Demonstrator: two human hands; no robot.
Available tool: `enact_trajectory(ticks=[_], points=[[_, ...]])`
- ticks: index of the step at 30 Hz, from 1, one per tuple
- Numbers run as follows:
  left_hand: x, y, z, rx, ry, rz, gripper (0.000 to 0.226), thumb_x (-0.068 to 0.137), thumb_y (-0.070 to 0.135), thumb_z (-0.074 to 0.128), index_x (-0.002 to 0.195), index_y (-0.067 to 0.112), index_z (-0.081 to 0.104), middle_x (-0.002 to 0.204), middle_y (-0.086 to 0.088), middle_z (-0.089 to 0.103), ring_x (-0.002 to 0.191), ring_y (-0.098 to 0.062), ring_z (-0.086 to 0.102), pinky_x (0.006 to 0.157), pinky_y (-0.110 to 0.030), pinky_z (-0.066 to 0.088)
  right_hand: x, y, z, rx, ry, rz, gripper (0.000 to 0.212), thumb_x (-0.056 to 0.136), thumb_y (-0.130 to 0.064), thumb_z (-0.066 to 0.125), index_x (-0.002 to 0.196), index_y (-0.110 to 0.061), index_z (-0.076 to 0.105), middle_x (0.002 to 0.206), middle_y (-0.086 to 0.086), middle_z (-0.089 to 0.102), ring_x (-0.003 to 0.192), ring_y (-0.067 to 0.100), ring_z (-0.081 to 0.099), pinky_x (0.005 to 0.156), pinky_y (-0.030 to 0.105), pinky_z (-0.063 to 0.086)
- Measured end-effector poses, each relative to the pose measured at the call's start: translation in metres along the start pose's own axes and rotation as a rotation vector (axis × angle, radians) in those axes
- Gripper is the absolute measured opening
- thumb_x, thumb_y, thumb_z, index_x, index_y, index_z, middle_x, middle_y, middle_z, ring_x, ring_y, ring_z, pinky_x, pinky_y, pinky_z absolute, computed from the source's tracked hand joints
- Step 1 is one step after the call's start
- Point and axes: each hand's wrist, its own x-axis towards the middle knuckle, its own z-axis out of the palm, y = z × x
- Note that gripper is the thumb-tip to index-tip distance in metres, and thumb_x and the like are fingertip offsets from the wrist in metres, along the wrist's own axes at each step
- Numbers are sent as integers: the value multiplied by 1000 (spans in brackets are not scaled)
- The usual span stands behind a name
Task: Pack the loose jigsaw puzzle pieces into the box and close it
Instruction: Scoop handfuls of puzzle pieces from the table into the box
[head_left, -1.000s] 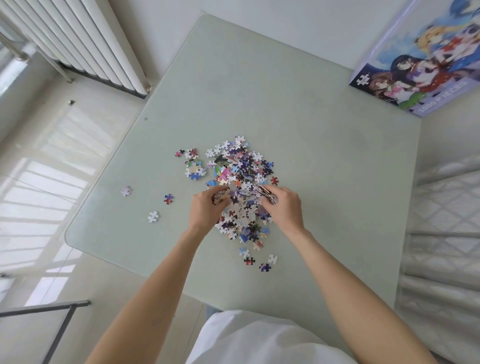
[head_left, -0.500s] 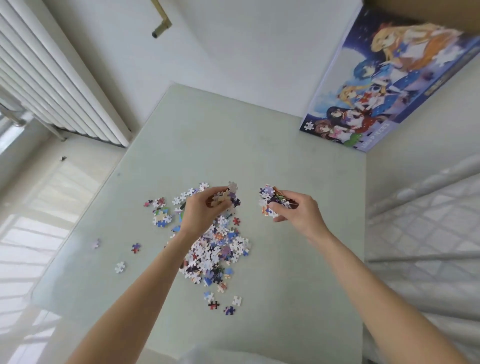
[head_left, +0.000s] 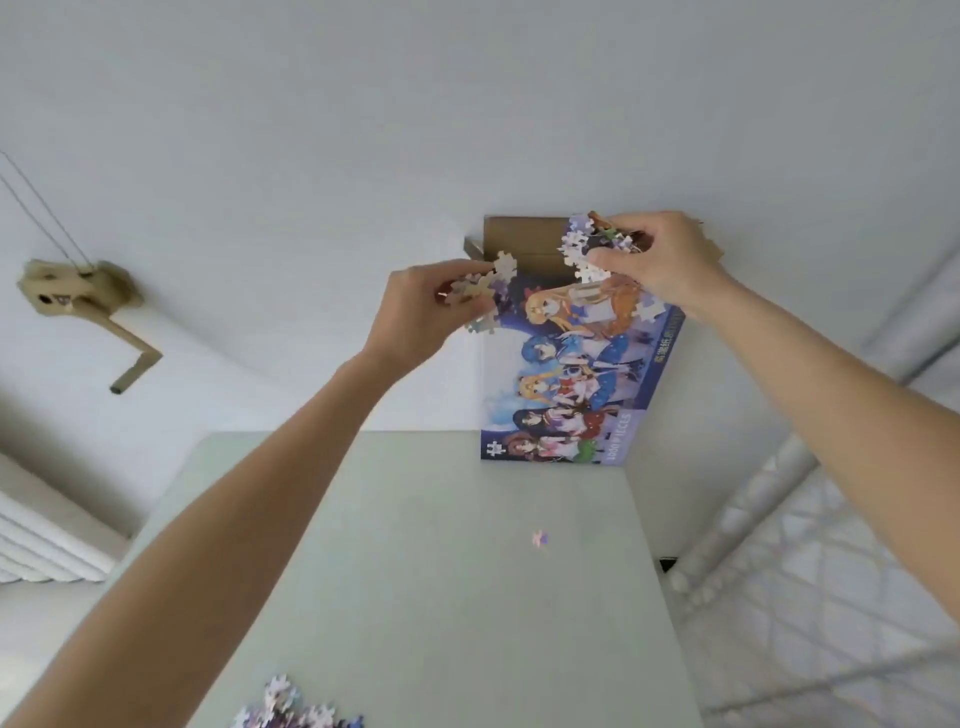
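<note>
**A:** So how far along is this judged to be?

**B:** Early days, it seems. A handful of pieces (head_left: 480, 291) is gripped in the curled fingers of the left hand (head_left: 415, 317), and a second clump (head_left: 584, 249) is pinched by the right hand (head_left: 660, 260). Both are held up at the top end of the box (head_left: 571, 374), which is leaned upright against the wall at the far edge of the worktop (head_left: 441, 571). Brown cardboard of the open top (head_left: 519, 234) can be seen just behind the hands. Nothing has been dropped in yet as far as can be told, and the inside of the box is hidden.

**A:** And what's left?

**B:** Plenty. Part of the main pile (head_left: 296, 709) is seen at the bottom edge of the view, and one stray piece (head_left: 540, 538) is blurred mid-worktop, maybe falling, which can't be told. So more scooping trips are likely needed, then the flap has to be shut.

**A:** What's changed from the earlier shots?

**B:** A second ago both hands were buried in the pile, low on the worktop. Half a second ago they'd been lifted just above it, with pieces already gripped. Now both loads have been carried right across to the box mouth, and the view has been tilted up, so the pile is nearly cut out of frame and a wall fitting (head_left: 88, 306) on the left is shown.
</note>
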Motion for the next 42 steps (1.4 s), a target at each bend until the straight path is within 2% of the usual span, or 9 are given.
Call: enact_trajectory(ticks=[3,5,9,14,22,26,34,38,42], points=[[53,12,14,45,5,105,29,78,19,72,107,18,69,87,7,66,73,1,55,68,-2,40,36,14,-7,-188,0,-68,37,86,-16,66,122,-10,60,115,3,63,73,21,67,73,22,53],[76,11,29,95,-20,156,29,80,20,71,108,19,69,95,4,69,81,-6,60,71,-6,42,51,24,-4,-370,-83,-138,36,86,-15,65,122,-10,60,118,10,64,91,26,65,87,33,50],[102,0,55,234,-51,267,29,82,16,67,112,18,68,103,-5,71,89,-21,63,75,-23,44,68,44,3,-626,-218,-265,33,89,-13,61,121,-13,62,116,13,64,101,29,59,78,27,39],[119,-16,75,351,-138,262,31,84,14,65,115,15,66,110,-6,68,100,-25,62,82,-26,42,81,59,5,-665,-237,-297,32,88,-16,62,121,-14,63,116,11,65,102,29,60,78,28,39],[129,-36,82,441,-284,116,27,89,29,60,113,19,66,105,-6,68,93,-24,58,68,-26,38,84,66,12,-679,-315,-326,39,89,-28,61,127,-21,55,118,7,64,101,25,60,81,31,44],[125,-37,78,389,-244,143,23,82,29,68,105,23,68,100,2,70,90,-19,62,78,-29,49,85,68,14,-704,-265,-354,34,85,-37,64,110,-18,52,95,10,65,77,25,57,66,33,44],[118,-34,79,449,-163,250,18,90,29,57,96,20,72,92,1,71,81,-17,61,72,-28,44,84,68,24,-745,-167,-431,34,88,-44,57,88,-12,67,84,6,65,69,16,53,62,24,30],[109,-35,81,426,-180,236,18,88,38,58,94,27,71,89,9,68,74,-6,54,62,-21,41,80,69,30,-746,-115,-421,28,90,-36,57,93,-12,72,93,8,63,80,23,58,63,27,30],[101,-35,80,440,-176,249,13,86,31,62,93,27,72,89,9,68,76,-4,49,59,-21,34,76,67,38,-601,-123,-345,22,88,-29,62,97,-12,72,100,8,62,88,22,58,68,27,33]])
